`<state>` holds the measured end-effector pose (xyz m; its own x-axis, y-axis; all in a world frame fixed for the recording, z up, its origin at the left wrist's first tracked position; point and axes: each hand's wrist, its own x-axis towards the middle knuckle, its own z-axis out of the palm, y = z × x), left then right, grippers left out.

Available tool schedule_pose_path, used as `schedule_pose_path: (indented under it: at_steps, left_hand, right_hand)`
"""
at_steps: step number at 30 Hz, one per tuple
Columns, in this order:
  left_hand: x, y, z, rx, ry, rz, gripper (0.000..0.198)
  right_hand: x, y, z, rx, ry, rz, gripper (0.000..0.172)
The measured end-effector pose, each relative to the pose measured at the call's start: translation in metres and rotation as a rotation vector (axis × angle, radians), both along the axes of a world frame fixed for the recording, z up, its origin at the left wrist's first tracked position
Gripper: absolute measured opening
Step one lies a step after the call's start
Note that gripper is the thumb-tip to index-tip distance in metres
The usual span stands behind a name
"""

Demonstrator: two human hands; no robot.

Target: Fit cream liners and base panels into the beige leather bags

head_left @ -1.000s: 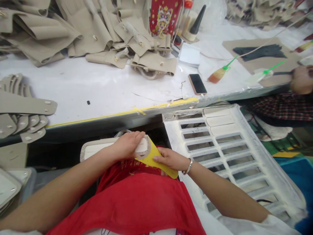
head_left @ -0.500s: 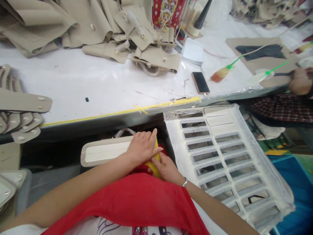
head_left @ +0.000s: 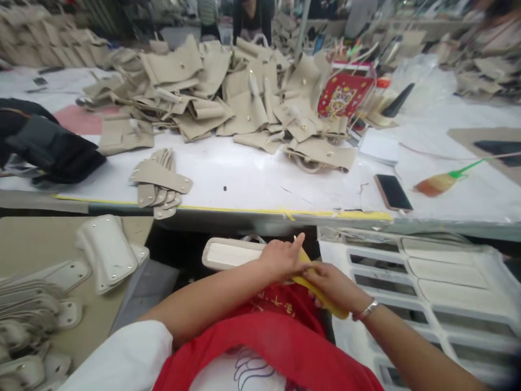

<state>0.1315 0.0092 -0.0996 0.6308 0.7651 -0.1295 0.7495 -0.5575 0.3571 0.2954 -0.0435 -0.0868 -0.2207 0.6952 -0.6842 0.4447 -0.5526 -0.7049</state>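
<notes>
At my lap lies a beige bag [head_left: 232, 253] with a long white panel set inside its rounded rim and a handle loop behind it. My left hand [head_left: 280, 259] closes over its right end, one finger sticking out. Beside it, my right hand [head_left: 336, 285] grips a flat yellow strip-like tool [head_left: 334, 309]. The tool slants from the bag's end down to the right, partly hidden by the fingers. Both hands meet at the upper end of the tool, and the contact there is hard to make out.
Ahead, the white worktable [head_left: 252, 179] bears heaped beige bag pieces [head_left: 244, 111], stacked straps [head_left: 160, 182], a phone [head_left: 393, 193] and a squeeze bottle [head_left: 435, 183]. A white slotted rack [head_left: 427, 320] stands at right. White-faced pieces [head_left: 108, 255] lie at left.
The view has tilted up and turned left, so more of the table shows. My right hand has shifted slightly away from my left, and more of the yellow tool is visible.
</notes>
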Motion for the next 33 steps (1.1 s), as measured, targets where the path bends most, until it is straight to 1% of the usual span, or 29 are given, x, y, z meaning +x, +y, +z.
schedule_pose_path:
  at_steps: [2, 3, 4, 6, 7, 8, 9, 11, 12, 14, 16, 18, 19, 20, 22, 24, 27, 30, 33]
  left_hand:
    - [-0.042, -0.004, 0.008, 0.06, -0.095, 0.04, 0.074]
    - [-0.069, -0.008, 0.01, 0.108, -0.124, 0.08, 0.072]
    - [-0.097, -0.012, 0.011, 0.147, -0.125, 0.133, 0.075]
    - [-0.149, -0.022, 0.006, 0.167, -0.071, 0.216, 0.093]
    - [-0.17, -0.026, 0.002, 0.148, -0.028, 0.226, 0.101]
    - [-0.185, -0.028, -0.002, 0.124, 0.014, 0.206, 0.107]
    - [-0.195, -0.029, -0.006, 0.1, 0.048, 0.178, 0.111]
    - [-0.198, -0.026, -0.015, 0.079, 0.093, 0.12, 0.114]
    - [-0.193, -0.024, -0.018, 0.087, 0.105, 0.101, 0.113]
    - [-0.18, -0.019, -0.022, 0.125, 0.122, 0.081, 0.109]
    - [-0.168, -0.014, -0.021, 0.158, 0.132, 0.068, 0.099]
    - [-0.162, -0.01, -0.018, 0.149, 0.138, 0.047, 0.089]
    - [-0.161, -0.008, -0.016, 0.13, 0.143, 0.034, 0.085]
    - [-0.161, -0.005, -0.013, 0.105, 0.15, 0.019, 0.082]
    - [-0.162, 0.0, -0.008, 0.053, 0.17, -0.011, 0.078]
    - [-0.161, 0.005, -0.004, 0.008, 0.191, -0.035, 0.076]
    - [-0.161, 0.009, -0.002, -0.033, 0.196, -0.063, 0.077]
    - [-0.166, 0.013, 0.0, -0.07, 0.171, -0.09, 0.08]
    - [-0.177, 0.018, 0.003, -0.12, 0.149, -0.122, 0.084]
  right_hand:
    - [0.015, 0.03, 0.013, 0.161, -0.15, 0.048, 0.039]
    - [0.022, 0.05, 0.019, 0.264, -0.247, 0.034, 0.04]
    - [0.028, 0.071, 0.022, 0.367, -0.366, 0.008, 0.042]
    - [0.036, 0.116, 0.026, 0.531, -0.607, 0.006, 0.047]
    - [0.037, 0.137, 0.026, 0.577, -0.679, 0.024, 0.05]
    - [0.037, 0.155, 0.025, 0.595, -0.724, 0.026, 0.054]
    - [0.037, 0.171, 0.025, 0.604, -0.771, 0.022, 0.057]
    - [0.033, 0.188, 0.024, 0.645, -0.85, 0.02, 0.062]
    - [0.031, 0.189, 0.024, 0.685, -0.877, 0.039, 0.063]
    - [0.024, 0.174, 0.024, 0.774, -0.865, 0.143, 0.065]
    - [0.013, 0.142, 0.02, 0.812, -0.752, 0.329, 0.068]
    - [-0.004, 0.101, 0.011, 0.805, -0.593, 0.561, 0.084]
    - [-0.012, 0.082, 0.006, 0.814, -0.475, 0.713, 0.095]
    - [-0.02, 0.065, 0.001, 0.813, -0.419, 0.786, 0.101]
    - [-0.033, 0.043, -0.007, 0.809, -0.389, 0.826, 0.103]
    - [-0.038, 0.038, -0.011, 0.803, -0.401, 0.819, 0.095]
    - [-0.036, 0.046, -0.012, 0.809, -0.381, 0.856, 0.087]
    - [-0.033, 0.054, -0.011, 0.812, -0.389, 0.879, 0.087]
    - [-0.031, 0.054, -0.011, 0.808, -0.397, 0.873, 0.087]
